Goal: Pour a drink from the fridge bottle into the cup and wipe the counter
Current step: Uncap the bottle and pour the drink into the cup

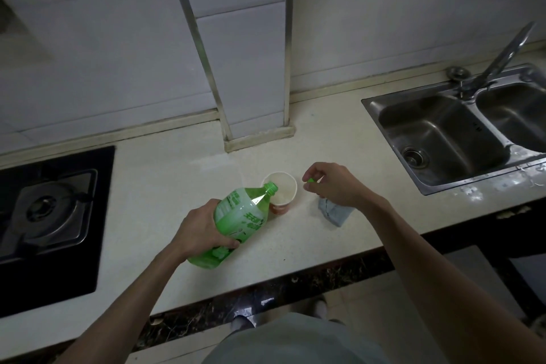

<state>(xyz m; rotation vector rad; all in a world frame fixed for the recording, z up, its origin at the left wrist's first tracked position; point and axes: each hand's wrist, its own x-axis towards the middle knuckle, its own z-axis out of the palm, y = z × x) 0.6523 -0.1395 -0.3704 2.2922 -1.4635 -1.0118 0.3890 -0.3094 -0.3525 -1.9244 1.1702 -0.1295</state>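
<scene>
My left hand (204, 230) grips a large green plastic bottle (236, 221), tilted so its open neck rests over the rim of a paper cup (280, 193). The cup stands upright on the pale counter (177, 180), white inside with an orange band low on its wall. Pale liquid shows inside the cup. My right hand (334, 183) hovers just right of the cup and pinches the small green bottle cap (310, 180) between its fingertips. A folded grey-blue cloth (335, 213) lies on the counter under that wrist, partly hidden by it.
A black gas hob (50, 210) fills the counter's left end. A steel double sink (449, 133) with a tap (502, 59) sits at the right. A tiled pillar (254, 97) juts out behind the cup. The counter's front edge runs close below the bottle.
</scene>
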